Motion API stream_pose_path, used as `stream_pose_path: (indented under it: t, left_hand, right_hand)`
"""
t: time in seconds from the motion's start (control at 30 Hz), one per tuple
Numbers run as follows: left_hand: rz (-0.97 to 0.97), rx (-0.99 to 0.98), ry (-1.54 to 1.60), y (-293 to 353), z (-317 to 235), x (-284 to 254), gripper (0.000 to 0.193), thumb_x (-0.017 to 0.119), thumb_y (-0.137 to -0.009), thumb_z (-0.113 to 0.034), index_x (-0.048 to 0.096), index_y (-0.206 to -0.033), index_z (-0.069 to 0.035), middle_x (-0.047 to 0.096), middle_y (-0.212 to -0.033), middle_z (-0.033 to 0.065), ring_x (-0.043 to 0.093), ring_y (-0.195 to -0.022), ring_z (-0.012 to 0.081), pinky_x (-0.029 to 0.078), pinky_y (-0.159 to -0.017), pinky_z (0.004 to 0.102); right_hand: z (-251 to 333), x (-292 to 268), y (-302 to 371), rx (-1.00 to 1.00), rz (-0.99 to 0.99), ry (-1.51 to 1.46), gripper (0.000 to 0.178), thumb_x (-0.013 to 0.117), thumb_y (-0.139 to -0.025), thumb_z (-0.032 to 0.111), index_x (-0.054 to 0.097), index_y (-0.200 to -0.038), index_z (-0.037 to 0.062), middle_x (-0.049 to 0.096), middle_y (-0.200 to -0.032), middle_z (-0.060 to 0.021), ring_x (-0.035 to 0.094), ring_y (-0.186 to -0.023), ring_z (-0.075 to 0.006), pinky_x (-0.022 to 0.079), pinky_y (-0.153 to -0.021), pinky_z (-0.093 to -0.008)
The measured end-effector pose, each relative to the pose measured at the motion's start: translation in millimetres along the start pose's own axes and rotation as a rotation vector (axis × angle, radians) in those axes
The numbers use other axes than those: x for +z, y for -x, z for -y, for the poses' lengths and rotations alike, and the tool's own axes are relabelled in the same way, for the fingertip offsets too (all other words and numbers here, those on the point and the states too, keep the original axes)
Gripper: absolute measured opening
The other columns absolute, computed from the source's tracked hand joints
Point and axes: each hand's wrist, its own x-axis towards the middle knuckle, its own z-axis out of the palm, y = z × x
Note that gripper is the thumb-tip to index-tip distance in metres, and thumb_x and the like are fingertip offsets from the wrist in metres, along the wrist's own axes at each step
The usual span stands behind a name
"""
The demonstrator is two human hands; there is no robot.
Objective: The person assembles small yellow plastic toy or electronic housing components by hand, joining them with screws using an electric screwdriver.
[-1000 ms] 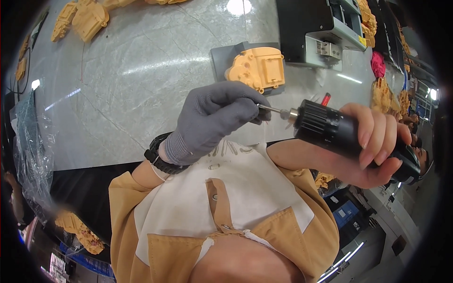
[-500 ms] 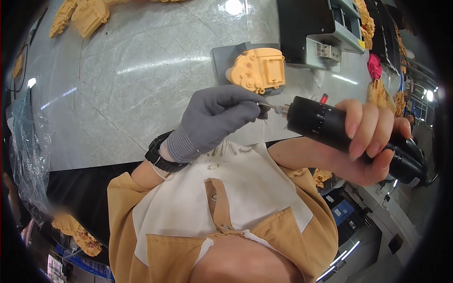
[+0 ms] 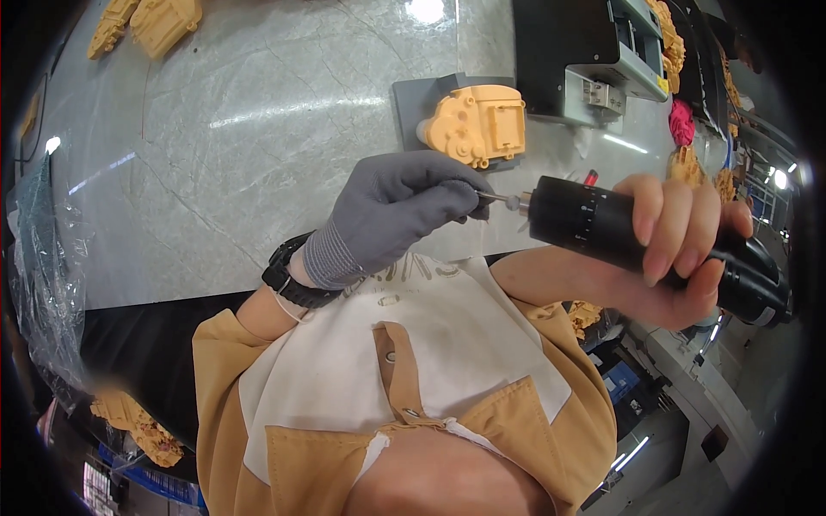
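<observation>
My right hand [image 3: 684,236] is wrapped bare around a black electric screwdriver [image 3: 585,213], held nearly level with its nose toward my left hand. The tool carries a scale ring and a small red part on top. My left hand [image 3: 400,215], in a grey knit glove, pinches the thin metal bit [image 3: 497,198] at the nose. The fingertips hide the bit's end, so whether a screw is there I cannot tell. Just beyond the left hand, an orange-yellow molded plastic housing [image 3: 476,126] with a square recess rests on a dark grey block [image 3: 413,110].
A black and grey machine [image 3: 564,60] stands at the back right. More orange-yellow plastic parts [image 3: 165,26] lie at the far left of the grey marbled table [image 3: 258,172]. Clear plastic bags [image 3: 52,275] hang at the left edge. A pink bundle [image 3: 681,122] lies at far right.
Both hands and the screwdriver have shifted very slightly to the right in view, as has the housing. The pinch on the bit and the grip on the tool look the same.
</observation>
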Motion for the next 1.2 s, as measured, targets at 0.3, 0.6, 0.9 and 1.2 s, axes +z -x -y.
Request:
stream_pose_path:
  t: [0.3, 0.6, 0.9, 1.2]
  left_hand:
    - [-0.387, 0.579, -1.382, -33, 17, -15, 0.087, 0.079, -0.054, -0.031, 0.035, -0.125, -0.007, 0.046, -0.116, 0.0143, 0.045, -0.107, 0.0288, 0.041, -0.087, 0.0376]
    - [-0.275, 0.681, -1.291, -52, 21, -38, 0.071, 0.079, -0.053, -0.018, 0.047, -0.115, -0.005, 0.055, -0.104, 0.0132, 0.055, -0.094, 0.0287, 0.046, -0.081, 0.0356]
    - [-0.192, 0.696, -1.256, -57, 17, -45, 0.073, 0.079, -0.054, -0.021, 0.045, -0.118, -0.006, 0.054, -0.109, 0.0118, 0.053, -0.100, 0.0279, 0.042, -0.089, 0.0377]
    - [-0.239, 0.817, -1.254, -64, 22, -53, 0.073, 0.078, -0.055, -0.027, 0.045, -0.115, -0.004, 0.057, -0.098, 0.0117, 0.057, -0.092, 0.0251, 0.041, -0.090, 0.0408]
  right_hand:
    - [-27, -8, -26, -0.207, -0.003, 0.629, 0.055, 0.047, -0.073, 0.004, 0.030, -0.126, 0.0049, 0.047, -0.065, -0.0097, 0.047, -0.052, -0.0201, 0.041, -0.058, -0.0391]
    - [-60, -18, -30, -0.085, -0.064, 0.499, 0.048, 0.050, -0.071, -0.005, 0.033, -0.116, 0.0004, 0.048, -0.059, -0.0095, 0.047, -0.047, -0.0186, 0.043, -0.053, -0.0363]
    - [-69, -19, -40, -0.053, -0.139, 0.554, 0.045, 0.052, -0.070, -0.007, 0.037, -0.112, 0.0012, 0.050, -0.060, -0.0088, 0.047, -0.046, -0.0178, 0.040, -0.051, -0.0335]
    - [-84, -8, -40, -0.049, -0.146, 0.633, 0.045, 0.059, -0.068, -0.007, 0.035, -0.105, -0.0002, 0.054, -0.060, -0.0100, 0.047, -0.041, -0.0127, 0.042, -0.042, -0.0247]
